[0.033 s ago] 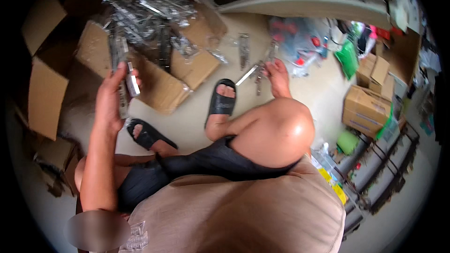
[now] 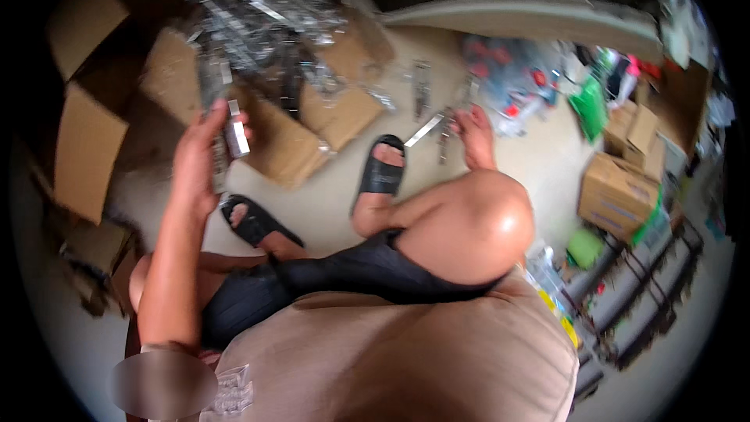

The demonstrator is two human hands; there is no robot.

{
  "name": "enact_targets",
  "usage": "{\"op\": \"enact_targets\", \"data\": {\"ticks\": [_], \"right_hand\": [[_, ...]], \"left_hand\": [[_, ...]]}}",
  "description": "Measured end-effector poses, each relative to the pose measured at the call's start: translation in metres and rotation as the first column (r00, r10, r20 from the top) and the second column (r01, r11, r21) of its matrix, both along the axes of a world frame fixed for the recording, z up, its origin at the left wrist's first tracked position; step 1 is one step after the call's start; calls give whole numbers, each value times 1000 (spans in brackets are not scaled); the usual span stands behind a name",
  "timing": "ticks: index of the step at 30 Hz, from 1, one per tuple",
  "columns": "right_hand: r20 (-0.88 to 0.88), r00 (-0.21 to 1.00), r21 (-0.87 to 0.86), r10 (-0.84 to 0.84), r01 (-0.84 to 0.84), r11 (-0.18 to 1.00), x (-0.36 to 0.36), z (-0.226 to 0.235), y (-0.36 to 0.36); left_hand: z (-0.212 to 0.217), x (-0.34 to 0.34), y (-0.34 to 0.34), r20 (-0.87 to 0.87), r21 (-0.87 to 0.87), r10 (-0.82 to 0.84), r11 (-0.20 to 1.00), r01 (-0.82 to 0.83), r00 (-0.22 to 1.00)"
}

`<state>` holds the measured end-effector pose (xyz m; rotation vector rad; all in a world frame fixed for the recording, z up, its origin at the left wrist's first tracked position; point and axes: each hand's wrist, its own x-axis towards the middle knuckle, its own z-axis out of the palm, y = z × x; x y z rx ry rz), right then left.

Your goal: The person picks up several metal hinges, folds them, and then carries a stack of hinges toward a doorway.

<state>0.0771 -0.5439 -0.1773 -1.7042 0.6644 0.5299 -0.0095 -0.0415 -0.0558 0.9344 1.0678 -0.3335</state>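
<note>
Metal strips (image 2: 226, 129), a small shiny bundle, sit clamped in the left hand (image 2: 199, 160), raised above flattened cardboard boxes (image 2: 289, 141). The right hand (image 2: 475, 134) reaches down to the floor, fingers closed around another metal piece (image 2: 426, 130) just beside a black sandal (image 2: 381, 168); a heap of similar silvery parts (image 2: 266, 16) lies on the cardboard beyond

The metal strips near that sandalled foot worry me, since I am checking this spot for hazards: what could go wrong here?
1. The loose metal strips lie on the floor beside the open-toed sandal; a toe might catch an edge.
2. The left hand grips several metal pieces at once; one may slip.
</note>
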Motion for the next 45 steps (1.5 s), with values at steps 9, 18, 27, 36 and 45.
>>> {"op": "enact_targets", "data": {"ticks": [9,18,27,36,45], "right_hand": [[-51,992,7,-116,116,993,-11,-15,-14],[-57,993,19,-106,107,994,-15,-21,-12],[-87,992,15,-89,91,996,-18,-34,-24],[-119,976,23,-180,184,983,-24,-46,-39],[-133,906,264,401,-358,896,20,54,8]], "left_hand": [[-20,-1,9,-73,69,-105,992,110,992],[-30,0,-7,10,143,-200,970,196,980],[-47,-16,-5,45,321,-223,926,198,974],[-49,-72,-12,98,358,463,810,-465,881],[-180,-117,21,-262,319,616,782,-536,743]]}}
